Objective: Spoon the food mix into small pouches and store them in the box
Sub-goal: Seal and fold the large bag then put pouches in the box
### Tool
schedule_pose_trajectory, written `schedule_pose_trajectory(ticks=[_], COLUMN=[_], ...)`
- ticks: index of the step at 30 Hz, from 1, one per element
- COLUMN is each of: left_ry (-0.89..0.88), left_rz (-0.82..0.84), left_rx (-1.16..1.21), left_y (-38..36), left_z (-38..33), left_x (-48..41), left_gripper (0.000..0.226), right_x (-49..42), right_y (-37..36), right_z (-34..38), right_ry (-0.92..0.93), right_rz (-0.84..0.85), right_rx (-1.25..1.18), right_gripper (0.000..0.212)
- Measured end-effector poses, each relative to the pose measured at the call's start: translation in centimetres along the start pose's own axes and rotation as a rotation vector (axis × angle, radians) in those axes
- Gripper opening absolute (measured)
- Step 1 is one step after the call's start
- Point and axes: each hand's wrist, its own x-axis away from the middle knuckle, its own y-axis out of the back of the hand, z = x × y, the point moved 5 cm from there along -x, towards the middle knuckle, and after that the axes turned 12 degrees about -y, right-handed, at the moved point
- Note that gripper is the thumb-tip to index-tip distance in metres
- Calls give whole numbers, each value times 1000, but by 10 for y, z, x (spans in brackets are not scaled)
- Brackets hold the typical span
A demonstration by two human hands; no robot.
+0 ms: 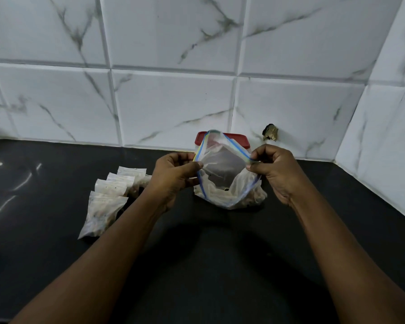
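Zip bag (220,164): upright on the dark counter (208,253), mouth pulled wide between our hands, food mix (250,199) in its base.
Left hand (173,176): we pinch the rim at nine o'clock, fingers curled.
Right hand (274,171): we pinch the rim at three o'clock, fingers curled.
Small pouches (108,202): four, filled, overlapping, at eight o'clock from the bag.
Box (237,138): red-lidded, at twelve o'clock behind the bag.

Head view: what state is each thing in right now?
zip bag: open, mouth pulled wide, base on counter.
left hand: pinches the bag's left rim.
right hand: pinches the bag's right rim.
small pouches: filled, lying overlapped left of the bag.
box: behind bag, red lid seemingly on.
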Motion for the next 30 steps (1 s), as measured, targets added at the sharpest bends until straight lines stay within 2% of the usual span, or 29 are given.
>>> schedule_pose_trajectory(ticks=[6, 9, 13, 16, 18, 21, 23, 26, 30], left_ry=[-222, -246, -233, -247, -254, -248, -233, -229, -245], left_rz=[-209, -224, -156, -128, -116, -94, -76, -103, -218], left_rx=[-501, -536, -414, -353, -322, -261, -225, -237, -349], left_y=[24, 26, 22, 16, 12, 9, 8, 12, 26], left_z=[-9, -11, -3, -1, -1, -3, -3, -2, -3], left_x=[-2, -4, -6, -3, -3, -2, -2, -3, -6], left_gripper=[16, 18, 17, 14, 14, 17, 21, 20, 17], right_x=[-1, -1, 3, 3, 3, 8, 10, 8, 5], right_y=[17, 24, 26, 16, 6, -7, -8, -4, 11], right_z=[7, 9, 14, 14, 13, 12, 13, 14, 18], right_ry=[97, 110, 171, 176, 122, -27, -13, 68, 206], right_rz=[-270, -358, -429, -293, -122, 177, 231, 87, -235], right_rx=[288, 358, 470, 414, 248, -90, -116, 38, 365], right_gripper=[42, 42, 36, 20, 17, 27, 36, 40, 38])
